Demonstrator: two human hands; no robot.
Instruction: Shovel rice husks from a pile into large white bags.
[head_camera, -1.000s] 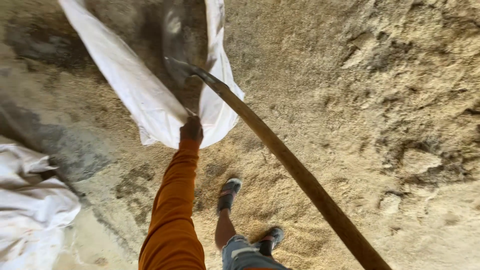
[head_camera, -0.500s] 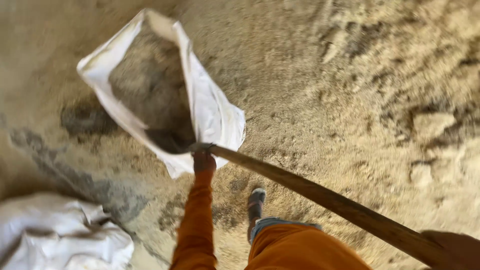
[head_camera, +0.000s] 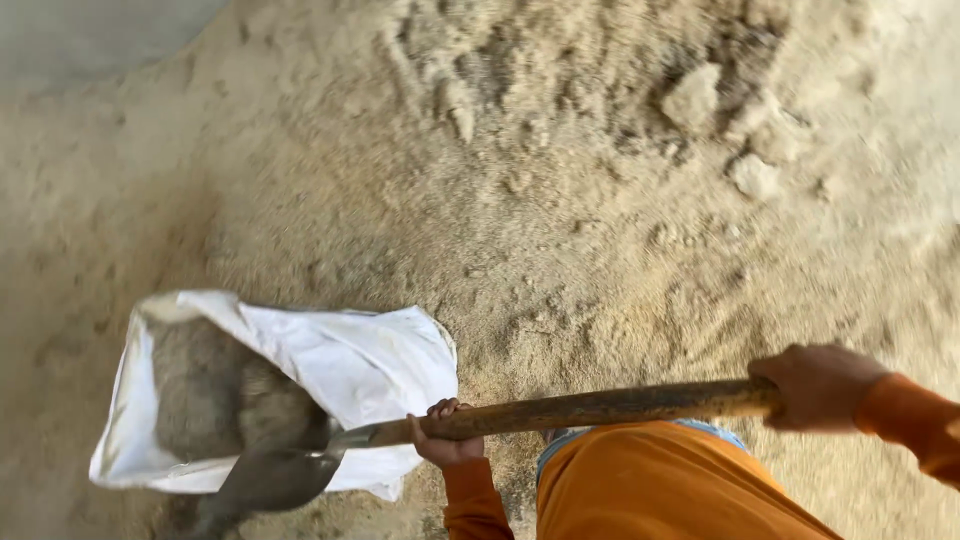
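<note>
Shovel (head_camera: 480, 425) held across the lower part of the view, seen from above by the person using it. At the far left, a white woven sack (head_camera: 300, 390) lies open on the sandy ground, its mouth spread wide and grey-brown sand showing inside. The shovel's dark metal blade (head_camera: 270, 480) rests at the lower edge of the sack's opening, overlapping the white fabric, though motion blur hides whether it carries any sand. From the blade, a long brown wooden handle (head_camera: 610, 405) runs nearly level toward the right. The left hand (head_camera: 445, 435) has its grip closed around the handle just beside the blade end, fingers curled over the top, with an orange sleeve below it. Further right, the person's orange clothing (head_camera: 650, 490) fills the bottom centre under the handle. At the right, the right hand (head_camera: 820, 385) has its grip wrapped around the far end of the handle, its orange sleeve reaching off the edge. Behind everything, a broad heap of pale sand (head_camera: 600, 180) with a few hardened lumps near the top right covers the ground.
</note>
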